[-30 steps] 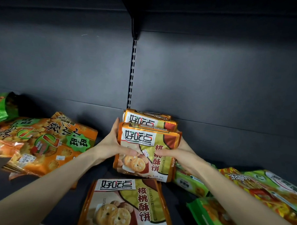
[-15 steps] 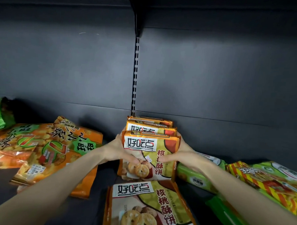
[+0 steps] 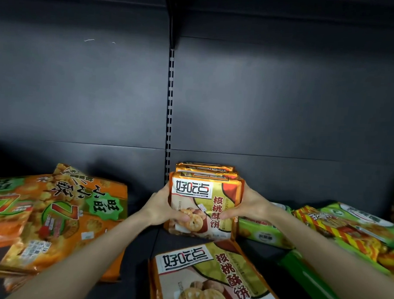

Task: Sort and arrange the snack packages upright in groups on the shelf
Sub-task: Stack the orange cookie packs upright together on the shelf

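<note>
Three orange walnut-biscuit packages stand upright in a row against the shelf's back wall. The front package (image 3: 203, 206) is held from both sides. My left hand (image 3: 162, 206) grips its left edge with the thumb across the front. My right hand (image 3: 250, 206) grips its right edge, thumb on the front. Another package of the same kind (image 3: 210, 276) lies flat on the shelf in front of the row.
Big orange snack bags (image 3: 60, 213) lie flat in a pile at the left. Green packages (image 3: 262, 231) and green-and-yellow striped bags (image 3: 346, 230) lie flat at the right. The dark back wall has a slotted upright (image 3: 169, 112) in the middle.
Both hands have pushed the front package back against the two behind it, closing the row. The view has shifted a little to the left.
</note>
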Available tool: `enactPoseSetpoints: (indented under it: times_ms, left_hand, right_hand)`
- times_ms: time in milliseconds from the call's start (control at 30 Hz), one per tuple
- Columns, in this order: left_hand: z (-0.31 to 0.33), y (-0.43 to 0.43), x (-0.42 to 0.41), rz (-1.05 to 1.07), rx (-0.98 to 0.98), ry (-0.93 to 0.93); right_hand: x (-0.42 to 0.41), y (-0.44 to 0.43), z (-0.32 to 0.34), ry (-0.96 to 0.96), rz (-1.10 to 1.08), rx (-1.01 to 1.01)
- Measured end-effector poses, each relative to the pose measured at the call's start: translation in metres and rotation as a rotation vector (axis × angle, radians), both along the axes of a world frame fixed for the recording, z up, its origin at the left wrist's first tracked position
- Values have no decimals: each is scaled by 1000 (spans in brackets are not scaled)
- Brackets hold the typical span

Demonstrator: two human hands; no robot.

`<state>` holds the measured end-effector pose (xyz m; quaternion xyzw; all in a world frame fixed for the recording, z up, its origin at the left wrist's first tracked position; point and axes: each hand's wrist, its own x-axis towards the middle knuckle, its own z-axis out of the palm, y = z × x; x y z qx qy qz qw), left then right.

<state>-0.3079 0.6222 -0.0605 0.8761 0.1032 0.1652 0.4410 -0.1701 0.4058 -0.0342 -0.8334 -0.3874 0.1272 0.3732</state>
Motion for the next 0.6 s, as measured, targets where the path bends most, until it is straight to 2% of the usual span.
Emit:
enactPoseSetpoints:
  times_ms: [167, 400, 600]
  left_hand:
    - [5, -8, -9, 78, 189, 74]
    - [20, -22, -31, 325, 416, 0]
    - [24, -39, -62, 374, 387, -28]
  right_hand:
    - [-17, -4, 9, -161, -129, -104]
    - [-34, -19, 18, -269, -198, -31]
    - [-61, -39, 21, -346, -221, 32]
